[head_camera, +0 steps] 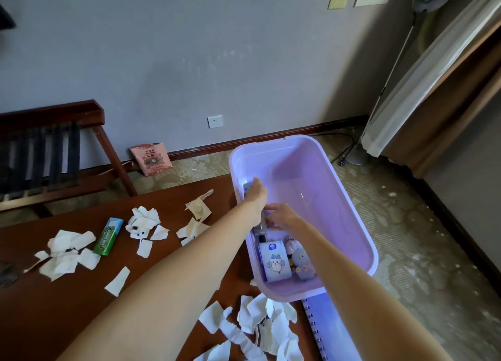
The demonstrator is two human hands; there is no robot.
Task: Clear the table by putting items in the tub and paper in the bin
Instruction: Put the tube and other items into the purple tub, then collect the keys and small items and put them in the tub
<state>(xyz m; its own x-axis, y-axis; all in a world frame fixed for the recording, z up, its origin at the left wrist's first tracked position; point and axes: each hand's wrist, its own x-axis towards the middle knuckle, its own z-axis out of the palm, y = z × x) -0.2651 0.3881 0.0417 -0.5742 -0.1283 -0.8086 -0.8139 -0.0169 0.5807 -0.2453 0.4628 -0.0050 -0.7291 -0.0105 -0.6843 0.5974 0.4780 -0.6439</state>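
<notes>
Tub: a lilac plastic tub (349, 198) sits past the right end of the brown table (67, 320), on patterned carpet, its far half bare.
Left hand: the left hand (254, 188) reaches over the tub's near-left wall, fingers closed round a small grey object (248, 186) held just inside the rim; what the object is cannot be told.
Right hand: the right hand (282, 215) is low in the tub, fingers curled on a dark slim item (262, 225) lying on the tub floor; whether it grips or only touches is unclear.
Tub contents: a white tissue pack with a cartoon figure (275, 260) and a plush toy (301, 260) lie at the near end, just below the right hand.
Still on table: a green gum packet (108, 236) and torn paper scraps (143, 222), well left of both hands; more scraps near the front edge.
Notebook: a spiral notebook (328, 325) lies under the tub's near corner.
</notes>
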